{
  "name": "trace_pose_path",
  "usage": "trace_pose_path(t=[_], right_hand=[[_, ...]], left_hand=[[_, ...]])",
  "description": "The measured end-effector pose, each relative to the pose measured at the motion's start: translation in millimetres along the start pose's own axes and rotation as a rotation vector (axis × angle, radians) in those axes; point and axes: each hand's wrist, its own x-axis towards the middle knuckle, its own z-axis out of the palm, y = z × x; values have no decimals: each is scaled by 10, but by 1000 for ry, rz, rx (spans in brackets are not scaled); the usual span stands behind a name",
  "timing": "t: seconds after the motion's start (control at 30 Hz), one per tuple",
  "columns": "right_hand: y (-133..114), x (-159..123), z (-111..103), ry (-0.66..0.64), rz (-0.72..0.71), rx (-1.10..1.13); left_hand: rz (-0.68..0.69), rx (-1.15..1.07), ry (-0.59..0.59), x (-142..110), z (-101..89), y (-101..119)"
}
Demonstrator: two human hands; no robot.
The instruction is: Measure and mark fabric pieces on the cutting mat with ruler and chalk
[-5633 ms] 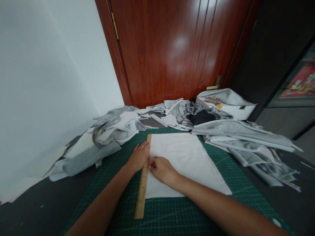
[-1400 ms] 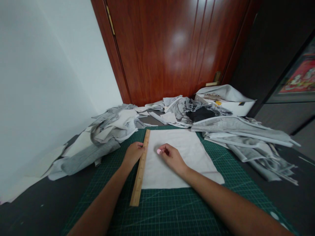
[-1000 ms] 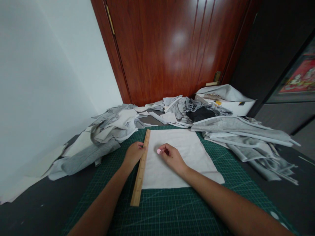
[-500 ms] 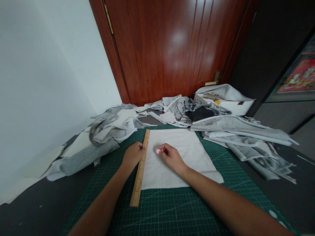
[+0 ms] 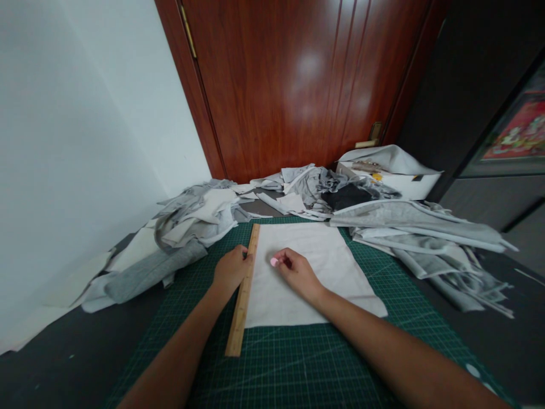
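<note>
At left, grey and cream scraps (image 5: 215,205) lie heaped on the dark counter (image 5: 106,341). Next, our left grip (image 5: 230,270) sits at the edge of a wooden ruler (image 5: 240,309), touching it; whether it pinches, we cannot tell, and the graduations are too small to read. The ruler runs along a white cloth (image 5: 315,244) on a green gridded mat (image 5: 298,363). Over the cloth, our right grip (image 5: 298,275) pinches a pink disc (image 5: 273,262). Farther right, folded grey fabric (image 5: 404,215) overlaps the mat.
</note>
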Motion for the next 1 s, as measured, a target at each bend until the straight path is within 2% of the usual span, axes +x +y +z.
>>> trace_pose_path(t=[1.0], right_hand=[[11, -1, 1, -2, -1, -16]], left_hand=[[-12, -23, -17, -4, -3, 21]])
